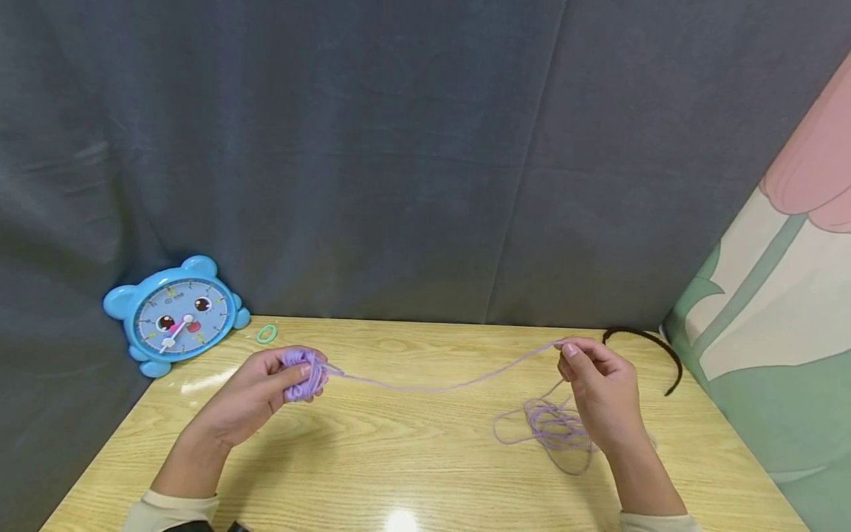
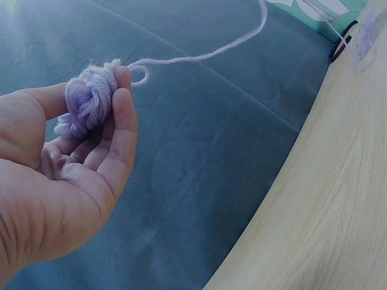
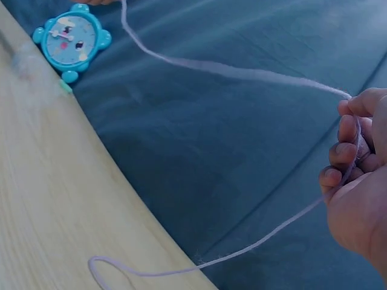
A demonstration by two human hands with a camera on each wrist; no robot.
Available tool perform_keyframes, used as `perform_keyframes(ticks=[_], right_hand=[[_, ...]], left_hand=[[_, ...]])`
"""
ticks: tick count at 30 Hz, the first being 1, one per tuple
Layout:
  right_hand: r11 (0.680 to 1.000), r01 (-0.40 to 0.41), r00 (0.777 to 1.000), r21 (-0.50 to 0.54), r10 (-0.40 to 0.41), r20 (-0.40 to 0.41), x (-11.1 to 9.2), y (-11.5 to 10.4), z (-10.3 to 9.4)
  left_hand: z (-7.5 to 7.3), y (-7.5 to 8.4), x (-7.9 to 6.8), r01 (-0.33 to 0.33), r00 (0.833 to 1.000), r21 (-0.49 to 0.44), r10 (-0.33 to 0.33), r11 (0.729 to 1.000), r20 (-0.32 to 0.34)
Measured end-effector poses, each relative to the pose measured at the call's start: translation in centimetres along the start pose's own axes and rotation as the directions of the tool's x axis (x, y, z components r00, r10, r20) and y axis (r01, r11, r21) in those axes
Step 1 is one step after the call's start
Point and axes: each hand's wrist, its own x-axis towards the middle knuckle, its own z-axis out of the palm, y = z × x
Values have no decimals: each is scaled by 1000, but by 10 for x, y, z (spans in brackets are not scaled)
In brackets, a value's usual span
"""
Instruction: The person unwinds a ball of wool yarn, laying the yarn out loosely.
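Note:
My left hand (image 1: 255, 388) grips a small wound ball of lilac yarn (image 1: 303, 375) between thumb and fingers. From the ball a yarn strand (image 1: 432, 389) runs slackly across to my right hand (image 1: 606, 391), which pinches it between thumb and forefinger. In the right wrist view the strand (image 3: 260, 75) passes down through the curled fingers and out below the palm. A loose tangle of the same yarn (image 1: 555, 427) lies on the table under the right hand, partly hidden by it. A little loop of yarn (image 2: 143, 75) sticks out beside the ball in the left wrist view.
A blue animal-shaped clock (image 1: 182, 314) leans against the dark curtain (image 1: 399, 162) at the back left. Near it lies a green ring (image 1: 267, 334) on the wooden table (image 1: 399, 458). Behind the right hand is a dark curved band (image 1: 654, 343), close to the flower-patterned wall (image 1: 764, 325).

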Motion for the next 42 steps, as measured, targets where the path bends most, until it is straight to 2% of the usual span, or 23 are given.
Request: perform_keyframes(ticks=[8,14,17,21,24,28,34,42], right_hand=[[991,79,996,106,-74,-46,5,-6,-11],[980,109,993,165,-98,-72,8,-13,-20],[981,131,988,142,-118,-97,10,-15,-24],[971,162,982,174,-141,-128,11,-18,-29],[955,176,980,238,-147,-138,12,-21,-33],[955,182,974,234,-141,-178,13,-25,-40],[927,213,958,310,-135,-255,15,-31,-52],[911,259,923,320,-136,-360,15,-40,-68]], left_hand=[[-1,0,0,-21,1000,7,21,1000,23],[0,2,-1,12,1000,-4,-12,1000,-18],[0,3,-1,16,1000,-12,-16,1000,-25],[0,4,-1,1,1000,-17,-2,1000,-9],[0,4,-1,-10,1000,-17,10,1000,0],[-1,4,-2,-20,1000,-6,20,1000,6],[-2,5,-2,-2,1000,-14,2,1000,-24],[0,8,-3,8,999,-13,-9,1000,-46]])
